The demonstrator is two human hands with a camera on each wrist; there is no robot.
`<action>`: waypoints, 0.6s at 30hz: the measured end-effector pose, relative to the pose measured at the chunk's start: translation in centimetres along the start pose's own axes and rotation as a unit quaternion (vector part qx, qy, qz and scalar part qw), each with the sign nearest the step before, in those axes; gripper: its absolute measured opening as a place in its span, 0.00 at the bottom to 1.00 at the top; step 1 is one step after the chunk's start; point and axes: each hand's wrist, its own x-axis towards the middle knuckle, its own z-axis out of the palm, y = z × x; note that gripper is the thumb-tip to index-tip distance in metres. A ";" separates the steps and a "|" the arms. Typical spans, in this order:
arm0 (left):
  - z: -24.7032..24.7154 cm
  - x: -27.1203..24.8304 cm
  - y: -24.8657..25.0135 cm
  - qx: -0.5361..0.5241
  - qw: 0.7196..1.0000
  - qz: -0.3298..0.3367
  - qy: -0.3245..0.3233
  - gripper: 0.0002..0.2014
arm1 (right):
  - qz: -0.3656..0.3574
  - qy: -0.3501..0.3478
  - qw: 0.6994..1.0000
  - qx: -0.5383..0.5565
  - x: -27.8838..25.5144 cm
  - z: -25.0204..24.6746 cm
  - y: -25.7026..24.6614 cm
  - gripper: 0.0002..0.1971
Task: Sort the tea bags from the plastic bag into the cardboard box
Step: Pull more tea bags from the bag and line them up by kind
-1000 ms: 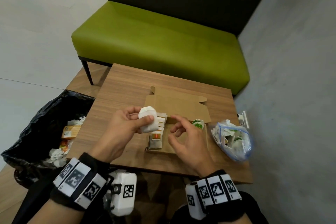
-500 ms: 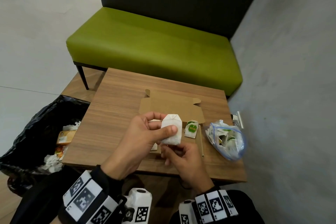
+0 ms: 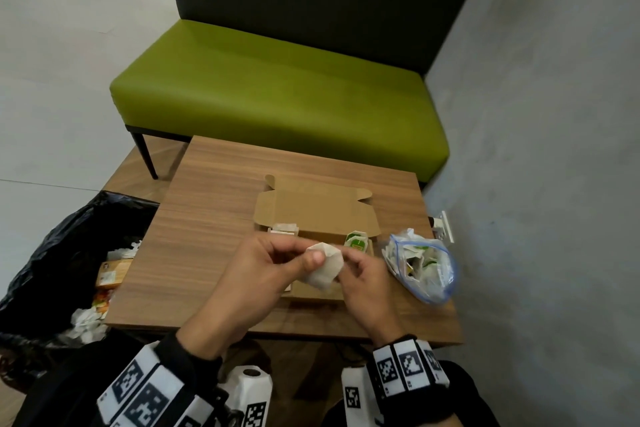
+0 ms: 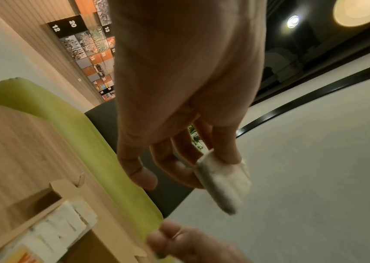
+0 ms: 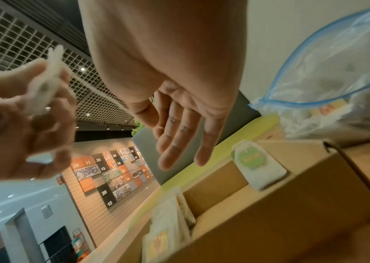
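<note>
My left hand [image 3: 263, 274] pinched a white tea bag [image 3: 325, 265] between thumb and fingers, holding it in the air above the near part of the cardboard box [image 3: 313, 215]; the left wrist view showed the same bag [image 4: 222, 179] clamped under the thumb, its edge turned toward the camera. My right hand [image 3: 363, 279] sat just right of the bag, fingers loosely extended and holding nothing; from the head view I could not tell whether its fingertips touched the bag, and the right wrist view showed the fingers [image 5: 179, 142] straight and apart from it. The box lay open on the wooden table [image 3: 214, 236], lid flap folded back toward the far side. A row of tea bags [image 3: 284, 229] stood in its left end, and one bag with a green label [image 3: 356, 241] leaned in its right end. The plastic bag [image 3: 422, 265], clear with a blue seal, lay on the table just right of the box, with more tea bags inside. A black bin bag [image 3: 52, 253] with paper scraps sat on the floor to the left of the table, and a green bench [image 3: 277, 97] stood beyond the far edge
</note>
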 end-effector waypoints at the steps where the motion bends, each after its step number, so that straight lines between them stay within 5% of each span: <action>1: -0.2 -0.1 -0.2 0.006 1.000 -0.019 -0.007 0.10 | -0.004 0.020 1.000 0.005 0.5 -0.4 -0.4 0.13; 6: -0.4 0.3 -3.4 0.111 0.990 -0.084 -0.031 0.05 | -0.078 0.069 0.991 0.084 2.3 -1.8 -4.8 0.10; 9: -0.1 1.3 -5.4 0.165 0.981 -0.099 0.011 0.03 | -0.128 0.044 0.983 0.122 2.0 -1.6 -7.2 0.08; 14: -0.2 3.3 -6.5 0.142 0.979 -0.116 0.085 0.08 | -0.166 -0.035 0.977 0.128 -0.1 -0.6 -8.8 0.04; 18: -1.4 4.9 -5.5 0.085 0.985 -0.104 0.112 0.09 | -0.150 -0.082 0.978 0.118 -2.0 0.4 -8.7 0.11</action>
